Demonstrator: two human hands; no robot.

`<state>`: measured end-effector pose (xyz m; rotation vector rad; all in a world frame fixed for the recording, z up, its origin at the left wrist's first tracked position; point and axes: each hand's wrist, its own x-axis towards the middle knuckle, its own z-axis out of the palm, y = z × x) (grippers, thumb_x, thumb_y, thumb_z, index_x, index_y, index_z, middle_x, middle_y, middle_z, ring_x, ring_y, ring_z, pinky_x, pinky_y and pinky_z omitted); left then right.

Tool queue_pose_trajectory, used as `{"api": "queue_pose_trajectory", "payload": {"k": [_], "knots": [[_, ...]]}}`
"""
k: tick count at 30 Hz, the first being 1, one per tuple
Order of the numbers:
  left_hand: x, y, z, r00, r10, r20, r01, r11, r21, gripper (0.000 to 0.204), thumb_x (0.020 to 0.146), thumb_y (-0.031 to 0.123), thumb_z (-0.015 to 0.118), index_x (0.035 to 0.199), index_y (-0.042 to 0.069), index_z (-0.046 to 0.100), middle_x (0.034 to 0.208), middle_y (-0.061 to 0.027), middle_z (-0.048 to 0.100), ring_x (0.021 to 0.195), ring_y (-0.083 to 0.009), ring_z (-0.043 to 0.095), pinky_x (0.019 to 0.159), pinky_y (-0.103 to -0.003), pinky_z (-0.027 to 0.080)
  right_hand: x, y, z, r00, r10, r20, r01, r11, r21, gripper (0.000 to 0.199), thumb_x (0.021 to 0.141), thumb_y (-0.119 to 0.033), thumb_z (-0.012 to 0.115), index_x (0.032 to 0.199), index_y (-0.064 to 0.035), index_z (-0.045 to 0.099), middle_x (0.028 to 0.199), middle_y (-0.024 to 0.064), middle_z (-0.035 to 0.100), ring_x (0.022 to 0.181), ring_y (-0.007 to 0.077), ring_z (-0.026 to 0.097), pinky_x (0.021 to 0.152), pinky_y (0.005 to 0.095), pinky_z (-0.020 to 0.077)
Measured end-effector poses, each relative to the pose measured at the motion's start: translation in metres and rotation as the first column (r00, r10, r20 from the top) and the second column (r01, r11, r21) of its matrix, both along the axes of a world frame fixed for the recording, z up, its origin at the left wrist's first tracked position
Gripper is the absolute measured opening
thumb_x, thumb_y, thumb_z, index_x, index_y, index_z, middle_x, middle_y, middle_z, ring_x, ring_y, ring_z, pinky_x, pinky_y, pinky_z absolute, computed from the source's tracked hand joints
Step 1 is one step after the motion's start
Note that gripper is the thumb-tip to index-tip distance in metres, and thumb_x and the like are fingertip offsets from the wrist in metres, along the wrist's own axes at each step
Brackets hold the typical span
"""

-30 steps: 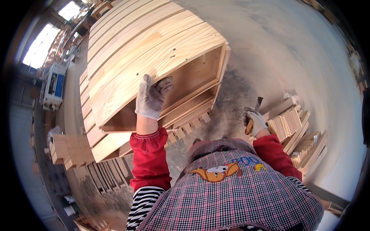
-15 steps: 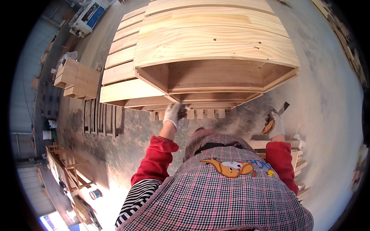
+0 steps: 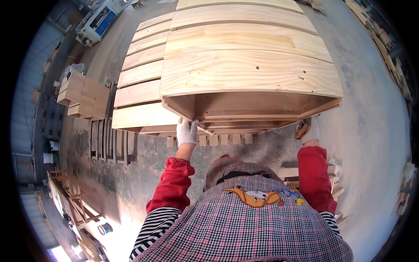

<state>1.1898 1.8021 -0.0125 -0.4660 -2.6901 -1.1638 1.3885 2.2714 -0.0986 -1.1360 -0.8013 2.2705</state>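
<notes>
A stack of pale wooden drawer-like boxes fills the upper middle, with the nearest open-fronted wooden box (image 3: pixel 251 70) on top. My left hand (image 3: pixel 187 131), in a white glove, is closed round the lower left corner of that box's front. At the lower right corner, my gloved right hand (image 3: pixel 311 131) grips a brown-handled tool (image 3: pixel 301 129). Its far part is hidden behind the hand and the box's edge; the earlier frame shows a flat grey blade on it. Whether the tool touches the wood, I cannot tell.
Another stack of wooden boxes (image 3: pixel 89 95) stands to the left, beside slatted pallets (image 3: pixel 111 142). More slatted wood (image 3: pixel 290 172) lies near my right forearm. A wooden frame (image 3: pixel 76 196) and a small tin (image 3: pixel 104 228) are at the lower left. A blue-and-white machine (image 3: pixel 99 24) stands far left.
My left hand has moved slightly left onto the box corner; the dark thing at it no longer shows. My right hand has moved up and inward to the box's right corner with the tool.
</notes>
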Motion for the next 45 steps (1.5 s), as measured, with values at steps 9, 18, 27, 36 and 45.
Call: {"api": "queue_pose_trajectory", "payload": {"k": [9, 18, 27, 36, 45], "knots": [[-0.002, -0.004, 0.003, 0.997, -0.042, 0.067, 0.041, 0.999, 0.004, 0.025, 0.079, 0.016, 0.063, 0.100, 0.002, 0.062, 0.104, -0.0242, 0.057, 0.091, -0.0443, 0.055, 0.076, -0.049, 0.045, 0.001, -0.024, 0.044, 0.997, 0.016, 0.074, -0.019, 0.999, 0.044, 0.031, 0.095, -0.044, 0.042, 0.088, -0.0160, 0.053, 0.066, 0.0017, 0.050, 0.050, 0.0192, 0.046, 0.040, 0.0367, 0.0346], [-0.002, -0.005, 0.001, 0.997, -0.077, 0.013, 0.077, 0.996, -0.052, 0.025, 0.081, 0.015, 0.062, 0.103, 0.002, 0.060, 0.105, -0.0253, 0.056, 0.091, -0.0446, 0.054, 0.077, -0.049, 0.045, 0.001, -0.032, 0.047, 0.996, 0.060, 0.064, -0.074, 0.968, 0.241, 0.024, 0.097, -0.036, 0.040, 0.089, -0.0168, 0.052, 0.065, -0.0018, 0.045, 0.052, 0.0161, 0.041, 0.041, 0.0333, 0.0311], [-0.004, -0.001, -0.001, 0.998, -0.067, 0.018, 0.068, 0.993, -0.098, 0.027, 0.084, 0.018, 0.060, 0.106, 0.004, 0.058, 0.107, -0.0252, 0.055, 0.094, -0.0443, 0.054, 0.079, -0.050, 0.045, -0.014, -0.042, 0.062, 0.992, -0.117, -0.056, 0.114, 0.991, -0.064, 0.019, 0.096, -0.037, 0.045, 0.093, -0.0193, 0.054, 0.073, -0.0045, 0.047, 0.055, 0.0125, 0.042, 0.044, 0.0292, 0.0369], [0.052, -0.055, 0.035, 0.962, 0.091, 0.257, -0.102, 0.994, 0.029, 0.060, 0.082, 0.018, 0.065, 0.136, 0.007, 0.041, 0.112, -0.0148, 0.055, 0.087, -0.0257, 0.059, 0.079, -0.034, 0.049, 0.026, -0.025, -0.021, 0.985, 0.131, -0.109, -0.154, 0.961, -0.231, 0.043, 0.095, -0.042, 0.038, 0.130, -0.0184, 0.045, 0.122, 0.0013, 0.051, 0.106, 0.0197, 0.050, 0.092, 0.0398, 0.0417], [0.306, -0.319, -0.122, 0.333, 0.437, 0.836, -0.737, 0.674, -0.059, 0.032, 0.084, 0.027, 0.059, 0.104, 0.003, 0.063, 0.069, -0.0071, 0.058, 0.057, -0.0149, 0.055, 0.053, -0.031, 0.048, 0.089, -0.156, -0.095, 0.296, 0.840, 0.454, -0.856, 0.444, -0.265, 0.036, 0.085, -0.031, 0.057, 0.111, -0.0056, 0.060, 0.097, 0.0124, 0.064, 0.081, 0.0260, 0.058, 0.069, 0.0379, 0.0469]]}}
